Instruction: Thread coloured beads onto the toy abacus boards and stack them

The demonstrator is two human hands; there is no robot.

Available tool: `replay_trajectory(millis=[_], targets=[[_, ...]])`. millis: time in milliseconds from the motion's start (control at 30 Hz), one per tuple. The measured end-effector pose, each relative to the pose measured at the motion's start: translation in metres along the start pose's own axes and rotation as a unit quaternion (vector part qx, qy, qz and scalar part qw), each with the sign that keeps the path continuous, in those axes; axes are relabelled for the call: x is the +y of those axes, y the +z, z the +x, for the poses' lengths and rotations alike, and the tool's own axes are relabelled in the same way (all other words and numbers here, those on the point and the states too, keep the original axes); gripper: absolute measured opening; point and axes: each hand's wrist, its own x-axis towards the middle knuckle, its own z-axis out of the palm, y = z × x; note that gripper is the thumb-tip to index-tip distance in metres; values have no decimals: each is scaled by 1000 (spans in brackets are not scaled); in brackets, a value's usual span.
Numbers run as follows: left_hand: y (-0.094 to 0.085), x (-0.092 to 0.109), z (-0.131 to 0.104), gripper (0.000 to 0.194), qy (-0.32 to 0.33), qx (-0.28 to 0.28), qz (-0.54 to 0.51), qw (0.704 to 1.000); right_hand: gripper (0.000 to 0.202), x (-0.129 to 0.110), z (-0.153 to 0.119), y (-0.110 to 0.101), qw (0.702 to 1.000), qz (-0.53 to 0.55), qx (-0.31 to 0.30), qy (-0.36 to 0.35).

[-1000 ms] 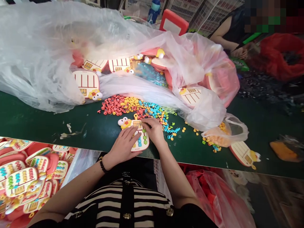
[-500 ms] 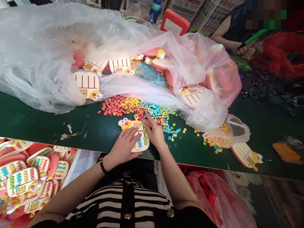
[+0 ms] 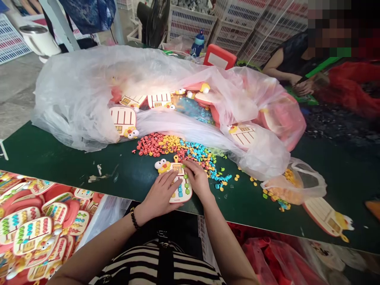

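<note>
A cream and red toy board [image 3: 187, 196] with a yellow duck-like head and bulging white eyes lies on the green table in front of me. Blue and green pieces sit in its slots. My left hand [image 3: 162, 192] is laid over its left side, fingers across the face, gripping it. At the upper right edge, my right hand [image 3: 197, 179] has its fingers bent together beside a green piece [image 3: 184, 166]; what the fingertips pinch, if anything, is hidden. Just beyond the board spreads a pile of small red, yellow, blue and green pieces [image 3: 151, 145].
A big translucent plastic bag [image 3: 74, 99] covers several boards with unfilled slots across the back. Filled boards [image 3: 32, 233] are heaped at lower left. A small bag of yellow pieces [image 3: 287, 186] and another board [image 3: 320, 213] lie right. A co-worker's hands [image 3: 304, 85] show at upper right.
The camera view has tilted up, so everything sits lower and slightly right in the picture. My right index finger, raised before, has come down to the board's edge. My left hand stays on the board.
</note>
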Motion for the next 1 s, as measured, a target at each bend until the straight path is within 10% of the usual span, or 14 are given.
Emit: replay_trajectory(millis=[433,667,1000], targets=[[-1,-1,1,67,-4,-5,3,1000,17,-13,-11,-15,996,-22,-24,-83],[-2,-2,0,64,-2,-14,-8,1000,20,1,-42,-56,966,-67,230,98],[-2,-1,-1,61,-1,-11,-2,1000,24,12,-73,-63,967,-158,158,125]])
